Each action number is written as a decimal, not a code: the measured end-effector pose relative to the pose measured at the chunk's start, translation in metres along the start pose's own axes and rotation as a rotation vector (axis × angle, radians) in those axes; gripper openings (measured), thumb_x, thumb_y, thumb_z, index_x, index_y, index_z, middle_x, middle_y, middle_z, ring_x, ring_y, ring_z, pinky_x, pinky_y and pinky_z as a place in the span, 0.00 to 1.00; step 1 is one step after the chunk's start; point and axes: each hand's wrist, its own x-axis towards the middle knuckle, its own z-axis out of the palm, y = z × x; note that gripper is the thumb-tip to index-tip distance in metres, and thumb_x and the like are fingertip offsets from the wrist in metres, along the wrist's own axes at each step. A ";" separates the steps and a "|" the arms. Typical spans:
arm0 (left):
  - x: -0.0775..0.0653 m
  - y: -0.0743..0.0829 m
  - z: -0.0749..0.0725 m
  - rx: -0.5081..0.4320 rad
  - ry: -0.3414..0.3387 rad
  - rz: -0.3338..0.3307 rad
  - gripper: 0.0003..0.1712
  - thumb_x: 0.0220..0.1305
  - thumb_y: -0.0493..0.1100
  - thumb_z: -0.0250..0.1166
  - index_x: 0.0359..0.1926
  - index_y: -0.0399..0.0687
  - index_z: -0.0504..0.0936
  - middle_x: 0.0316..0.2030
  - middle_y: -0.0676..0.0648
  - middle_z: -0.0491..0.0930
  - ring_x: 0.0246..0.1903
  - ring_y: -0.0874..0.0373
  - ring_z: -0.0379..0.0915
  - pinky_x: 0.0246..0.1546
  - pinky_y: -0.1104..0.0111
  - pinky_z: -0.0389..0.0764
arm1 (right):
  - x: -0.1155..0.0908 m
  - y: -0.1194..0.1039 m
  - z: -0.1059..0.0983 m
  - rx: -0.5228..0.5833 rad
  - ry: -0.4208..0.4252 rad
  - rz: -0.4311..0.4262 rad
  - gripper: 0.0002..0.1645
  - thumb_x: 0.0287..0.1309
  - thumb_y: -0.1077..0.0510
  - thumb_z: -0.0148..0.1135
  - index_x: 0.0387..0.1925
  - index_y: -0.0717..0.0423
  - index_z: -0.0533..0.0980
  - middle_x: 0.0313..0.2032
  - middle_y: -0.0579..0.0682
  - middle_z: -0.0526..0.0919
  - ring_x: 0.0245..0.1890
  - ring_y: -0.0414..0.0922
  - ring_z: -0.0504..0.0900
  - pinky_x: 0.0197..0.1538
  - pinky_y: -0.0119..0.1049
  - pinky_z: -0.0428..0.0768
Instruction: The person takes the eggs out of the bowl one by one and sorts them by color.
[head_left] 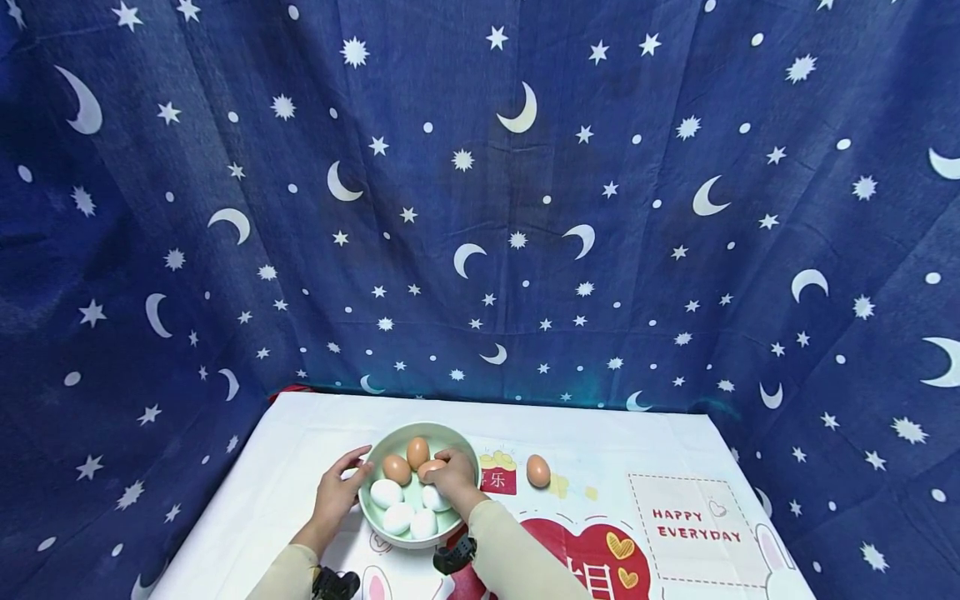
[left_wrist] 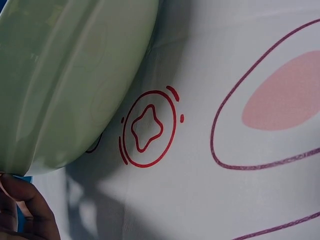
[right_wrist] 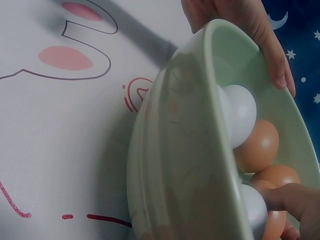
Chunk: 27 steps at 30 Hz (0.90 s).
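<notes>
A pale green bowl (head_left: 411,543) stands on the table at centre, with several white eggs (head_left: 397,518) in its near half and brown eggs (head_left: 397,470) in its far half. My left hand (head_left: 335,497) holds the bowl's left rim, its thumb and fingers at the edge. Inside the bowl, my right hand (head_left: 454,478) pinches a brown egg (head_left: 431,468) near the right wall. A white egg (right_wrist: 252,212) lies close beside that egg in the right wrist view. Fingers of the right hand are partly hidden. Another brown egg (head_left: 537,471) lies on the table right of the bowl.
A white printed cloth (head_left: 690,450) covers the table, with red hearts, lettering and rabbit drawings. Behind and at both sides hangs a dark blue curtain (head_left: 450,208) with moons and stars. Dark straps with devices (head_left: 455,554) sit on both wrists.
</notes>
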 end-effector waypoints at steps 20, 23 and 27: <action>0.001 -0.001 0.000 -0.010 -0.003 -0.004 0.25 0.69 0.46 0.63 0.64 0.46 0.75 0.53 0.40 0.71 0.37 0.58 0.75 0.28 0.73 0.82 | -0.002 -0.002 -0.001 -0.032 0.012 -0.006 0.20 0.44 0.63 0.77 0.41 0.60 0.80 0.39 0.54 0.81 0.39 0.44 0.78 0.45 0.39 0.83; 0.000 -0.001 0.000 -0.003 -0.004 -0.009 0.25 0.69 0.47 0.63 0.64 0.46 0.75 0.53 0.40 0.71 0.38 0.57 0.75 0.28 0.73 0.82 | -0.001 -0.002 -0.001 -0.028 0.018 -0.003 0.20 0.43 0.62 0.77 0.41 0.60 0.80 0.39 0.53 0.81 0.39 0.44 0.78 0.46 0.39 0.83; 0.000 0.000 0.000 0.011 -0.004 -0.015 0.26 0.69 0.47 0.63 0.64 0.46 0.75 0.54 0.39 0.71 0.39 0.56 0.75 0.29 0.73 0.82 | -0.001 -0.002 -0.001 -0.028 0.023 0.002 0.20 0.43 0.62 0.77 0.40 0.59 0.80 0.38 0.52 0.81 0.38 0.44 0.78 0.45 0.39 0.83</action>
